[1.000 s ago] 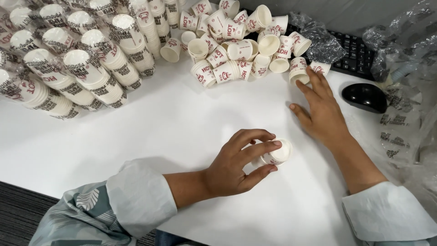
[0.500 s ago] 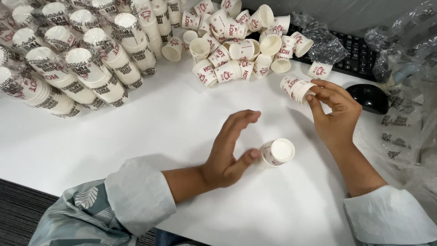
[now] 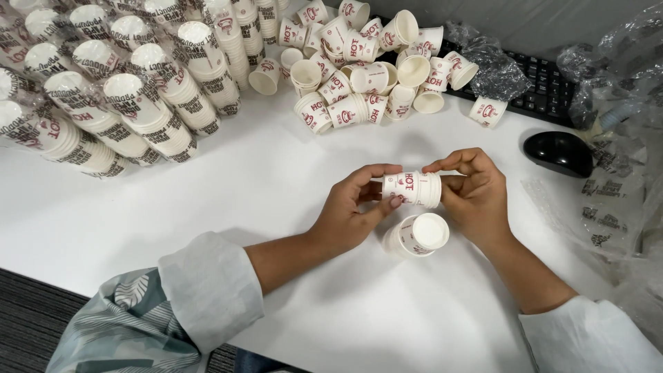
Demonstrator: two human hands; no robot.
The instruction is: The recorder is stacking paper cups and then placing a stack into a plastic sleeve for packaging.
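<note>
A small white paper cup with red print [image 3: 412, 188] is held sideways above the white table [image 3: 262, 179], gripped from both ends. My left hand [image 3: 349, 211] pinches its left end with thumb and fingers. My right hand [image 3: 476, 193] holds its right, rim end. Just below them a short stack of the same cups [image 3: 418, 235] lies on its side on the table, mouth toward me, touching neither hand.
A heap of loose paper cups [image 3: 359, 62] lies at the back centre. Long nested stacks of cups in clear sleeves [image 3: 103, 97] fill the back left. A black mouse [image 3: 558, 153], a black keyboard [image 3: 545, 93] and crumpled plastic wrap [image 3: 615, 207] sit at the right.
My right hand picked a cup from the heap's edge and brought it to the middle. My left hand let go of the lying stack and took the cup's other end.
</note>
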